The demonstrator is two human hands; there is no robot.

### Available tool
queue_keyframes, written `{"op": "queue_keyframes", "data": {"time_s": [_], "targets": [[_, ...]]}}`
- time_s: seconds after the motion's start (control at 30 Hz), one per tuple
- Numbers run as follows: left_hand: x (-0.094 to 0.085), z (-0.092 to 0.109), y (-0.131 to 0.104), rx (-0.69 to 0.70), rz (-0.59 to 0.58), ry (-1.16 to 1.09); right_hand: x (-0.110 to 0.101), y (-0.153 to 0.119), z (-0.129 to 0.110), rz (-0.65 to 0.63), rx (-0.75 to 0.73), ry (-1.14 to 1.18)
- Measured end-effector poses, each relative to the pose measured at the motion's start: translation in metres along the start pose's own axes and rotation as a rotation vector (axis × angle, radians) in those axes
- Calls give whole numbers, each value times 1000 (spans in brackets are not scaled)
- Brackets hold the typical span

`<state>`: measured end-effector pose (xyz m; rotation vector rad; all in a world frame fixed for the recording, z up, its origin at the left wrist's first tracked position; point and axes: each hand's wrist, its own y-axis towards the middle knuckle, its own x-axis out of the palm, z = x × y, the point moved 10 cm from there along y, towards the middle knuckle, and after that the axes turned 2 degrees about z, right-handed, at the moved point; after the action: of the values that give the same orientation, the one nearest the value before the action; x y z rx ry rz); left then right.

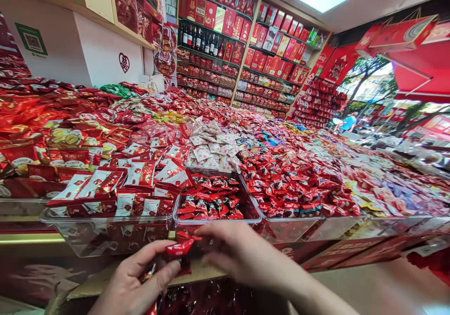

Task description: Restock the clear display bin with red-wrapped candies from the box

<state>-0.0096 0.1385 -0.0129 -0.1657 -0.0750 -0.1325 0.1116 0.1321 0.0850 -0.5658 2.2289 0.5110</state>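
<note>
My left hand (140, 277) is closed around several red wrapped candies (180, 248), held between thumb and fingers above an open cardboard box. From the right, my right hand (235, 249) reaches across, slightly blurred, its fingertips pinched at the end of a small red wrapper at the top of the bunch. Just behind the hands is a clear plastic bin (251, 198), partly filled with glossy red and black candies (211, 200) of similar look. Below, dark red wrapped pieces (211, 298) lie inside the cardboard box (94, 284); the hands hide part of it.
Left of the bin, a clear tray (112, 228) holds red and white packets (140, 174). White packets (213, 148) are heaped behind, and red candies (291, 183) to the right. Shelves (260, 5) with bottles and red boxes line the back wall. A gold-coloured edge (31, 238) runs along the front left.
</note>
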Motion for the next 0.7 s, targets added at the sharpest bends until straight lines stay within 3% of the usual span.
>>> {"op": "queue_keyframes", "data": {"time_s": [0.13, 0.27, 0.47, 0.7], "targets": [[-28, -2, 16, 48, 136, 103, -45, 24, 45, 31, 146, -553], [-33, -7, 11, 110, 254, 99, -42, 38, 78, -134, 216, -854], [-29, -14, 5, 125, 255, 79, -19, 45, 99, -293, 280, -919], [-39, -25, 10, 101, 297, 90, -6, 50, 109, -238, 212, -861]]}}
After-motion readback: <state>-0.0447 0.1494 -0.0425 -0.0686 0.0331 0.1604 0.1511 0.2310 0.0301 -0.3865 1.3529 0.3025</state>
